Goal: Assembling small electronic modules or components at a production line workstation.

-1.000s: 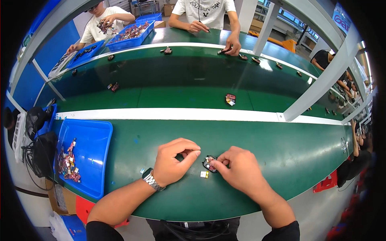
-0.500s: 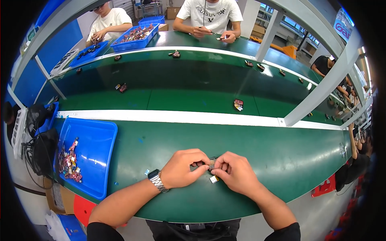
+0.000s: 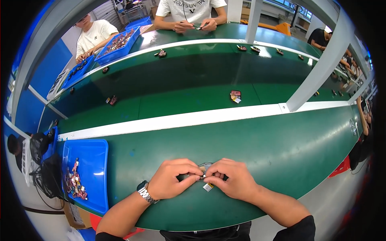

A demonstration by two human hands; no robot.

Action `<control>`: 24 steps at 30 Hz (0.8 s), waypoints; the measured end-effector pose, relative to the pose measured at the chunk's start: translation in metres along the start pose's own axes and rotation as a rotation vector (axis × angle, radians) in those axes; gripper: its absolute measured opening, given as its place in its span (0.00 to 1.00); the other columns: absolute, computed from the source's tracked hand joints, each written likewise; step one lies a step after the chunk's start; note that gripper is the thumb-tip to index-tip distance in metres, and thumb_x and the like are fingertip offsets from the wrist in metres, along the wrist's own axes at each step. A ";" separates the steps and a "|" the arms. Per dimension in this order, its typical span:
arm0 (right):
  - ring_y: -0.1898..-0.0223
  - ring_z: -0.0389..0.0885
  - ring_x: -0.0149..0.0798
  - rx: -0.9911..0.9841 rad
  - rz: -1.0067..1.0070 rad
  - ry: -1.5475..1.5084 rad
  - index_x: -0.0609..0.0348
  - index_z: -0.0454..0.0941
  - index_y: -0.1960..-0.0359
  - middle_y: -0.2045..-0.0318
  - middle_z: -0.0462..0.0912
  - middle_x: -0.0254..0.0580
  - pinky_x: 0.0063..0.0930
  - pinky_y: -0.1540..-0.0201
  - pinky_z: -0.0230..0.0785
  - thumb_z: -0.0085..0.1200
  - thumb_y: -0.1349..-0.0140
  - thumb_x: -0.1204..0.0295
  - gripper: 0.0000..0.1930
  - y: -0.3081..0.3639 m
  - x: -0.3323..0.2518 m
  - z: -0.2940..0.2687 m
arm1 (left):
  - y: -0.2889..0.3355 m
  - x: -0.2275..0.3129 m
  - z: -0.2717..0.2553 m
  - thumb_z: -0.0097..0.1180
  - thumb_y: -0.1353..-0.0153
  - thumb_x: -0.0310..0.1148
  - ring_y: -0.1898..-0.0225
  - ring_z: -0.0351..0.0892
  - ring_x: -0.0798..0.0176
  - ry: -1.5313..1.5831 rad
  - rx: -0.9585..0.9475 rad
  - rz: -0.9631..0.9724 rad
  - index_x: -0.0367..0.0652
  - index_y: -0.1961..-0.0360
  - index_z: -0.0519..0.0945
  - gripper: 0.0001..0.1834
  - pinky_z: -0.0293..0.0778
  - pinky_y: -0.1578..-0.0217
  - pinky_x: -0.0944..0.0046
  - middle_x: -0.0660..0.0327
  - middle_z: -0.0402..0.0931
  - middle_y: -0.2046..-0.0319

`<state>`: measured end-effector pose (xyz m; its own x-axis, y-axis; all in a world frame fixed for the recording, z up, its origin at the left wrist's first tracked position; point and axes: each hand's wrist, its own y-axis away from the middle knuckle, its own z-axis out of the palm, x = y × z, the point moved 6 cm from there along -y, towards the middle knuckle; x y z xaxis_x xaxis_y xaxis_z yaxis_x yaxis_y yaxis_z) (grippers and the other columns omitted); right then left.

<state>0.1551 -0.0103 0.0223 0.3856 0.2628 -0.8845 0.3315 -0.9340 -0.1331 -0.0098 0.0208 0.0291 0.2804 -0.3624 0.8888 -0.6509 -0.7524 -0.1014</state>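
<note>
Both my hands meet low in the middle, over the green worktop, around a small electronic assembly (image 3: pixel 206 165) with a dark, partly see-through edge and thin wires. My left hand (image 3: pixel 173 179), a metal-band watch at its wrist, is closed with thumb and forefinger pinching the assembly's left side. From the right, my right hand (image 3: pixel 233 179) pinches at the same spot, its fingers curled. Just below the fingertips lies a small silver battery pack (image 3: pixel 208 186) with a yellow strip. My fingers hide much of the assembly.
On the left a blue tray (image 3: pixel 96 172) holds a heap of small red circuit boards (image 3: pixel 75 180). Beyond a white rail (image 3: pixel 173 120), a sunken green belt (image 3: pixel 169 102) carries scattered assemblies. A grey post (image 3: pixel 315 78) rises at right. Co-workers sit across, one with hands on a small part.
The view has swung, so the bench appears tilted and the far side has shifted left and up. My hands stay together on the assembly, fingertips now closer to each other.
</note>
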 end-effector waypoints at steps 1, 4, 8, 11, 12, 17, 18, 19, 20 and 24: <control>0.73 0.77 0.35 0.001 0.000 -0.002 0.57 0.79 0.68 0.73 0.80 0.36 0.30 0.70 0.71 0.66 0.43 0.73 0.07 -0.001 -0.001 0.001 | 0.002 0.001 -0.001 0.63 0.44 0.22 0.64 0.84 0.61 -0.021 0.002 0.004 0.39 0.64 0.86 0.07 0.79 0.61 0.66 0.56 0.84 0.65; 0.74 0.77 0.33 0.028 -0.017 0.005 0.56 0.80 0.68 0.74 0.81 0.35 0.27 0.71 0.71 0.67 0.44 0.73 0.07 -0.001 0.001 0.003 | 0.003 -0.001 -0.001 0.63 0.44 0.21 0.64 0.84 0.61 -0.028 0.008 -0.003 0.39 0.64 0.86 0.07 0.79 0.61 0.65 0.56 0.84 0.65; 0.76 0.78 0.29 0.030 -0.065 0.036 0.55 0.82 0.67 0.75 0.81 0.34 0.23 0.73 0.72 0.68 0.45 0.74 0.07 -0.002 0.002 0.007 | 0.003 -0.005 -0.002 0.63 0.44 0.21 0.64 0.84 0.61 -0.034 -0.004 -0.008 0.38 0.64 0.86 0.06 0.79 0.61 0.65 0.56 0.84 0.65; 0.72 0.77 0.38 -0.007 -0.019 -0.012 0.56 0.78 0.68 0.74 0.79 0.37 0.33 0.68 0.70 0.64 0.42 0.72 0.07 0.000 0.001 0.009 | 0.006 -0.003 -0.005 0.62 0.42 0.23 0.64 0.84 0.60 -0.020 -0.003 0.015 0.40 0.63 0.86 0.07 0.78 0.62 0.65 0.58 0.84 0.65; 0.72 0.77 0.38 -0.005 -0.021 -0.013 0.56 0.78 0.68 0.74 0.79 0.37 0.33 0.68 0.70 0.64 0.42 0.72 0.07 0.000 0.000 0.009 | 0.007 -0.004 -0.006 0.61 0.42 0.23 0.64 0.84 0.60 0.004 -0.020 0.003 0.40 0.63 0.86 0.07 0.78 0.62 0.66 0.58 0.84 0.65; 0.71 0.77 0.39 -0.005 0.003 -0.028 0.55 0.77 0.68 0.75 0.78 0.37 0.33 0.67 0.70 0.64 0.42 0.72 0.07 0.000 -0.001 0.013 | 0.011 -0.005 -0.008 0.61 0.41 0.22 0.64 0.84 0.61 0.025 -0.046 -0.013 0.39 0.63 0.86 0.07 0.78 0.62 0.66 0.57 0.84 0.65; 0.71 0.77 0.39 -0.004 0.002 -0.027 0.55 0.77 0.68 0.75 0.78 0.37 0.33 0.67 0.70 0.64 0.42 0.72 0.07 0.000 -0.001 0.014 | 0.011 -0.005 -0.008 0.61 0.41 0.23 0.64 0.85 0.60 0.014 -0.046 -0.014 0.40 0.62 0.86 0.07 0.78 0.62 0.66 0.57 0.84 0.65; 0.71 0.77 0.39 -0.003 -0.004 -0.018 0.55 0.77 0.68 0.75 0.78 0.37 0.34 0.67 0.70 0.64 0.42 0.72 0.07 0.000 -0.001 0.015 | 0.012 -0.005 -0.008 0.61 0.41 0.23 0.64 0.85 0.60 0.004 -0.047 -0.015 0.40 0.62 0.86 0.07 0.78 0.62 0.66 0.57 0.84 0.65; 0.71 0.77 0.39 -0.003 -0.011 -0.009 0.55 0.77 0.68 0.75 0.78 0.37 0.34 0.67 0.70 0.64 0.42 0.72 0.06 -0.001 -0.001 0.015 | 0.012 -0.005 -0.008 0.61 0.41 0.23 0.64 0.85 0.60 0.003 -0.047 -0.015 0.40 0.62 0.86 0.07 0.78 0.62 0.66 0.57 0.84 0.65; 0.71 0.77 0.40 -0.009 -0.013 -0.002 0.56 0.78 0.68 0.75 0.78 0.37 0.34 0.67 0.70 0.64 0.43 0.72 0.07 -0.003 0.001 0.014 | 0.010 -0.005 -0.007 0.62 0.41 0.23 0.64 0.85 0.59 -0.027 -0.049 -0.013 0.40 0.62 0.86 0.06 0.78 0.62 0.66 0.58 0.84 0.65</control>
<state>0.1423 -0.0103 0.0153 0.3793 0.2742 -0.8837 0.3438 -0.9285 -0.1405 -0.0228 0.0193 0.0265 0.3079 -0.3680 0.8774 -0.6806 -0.7296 -0.0672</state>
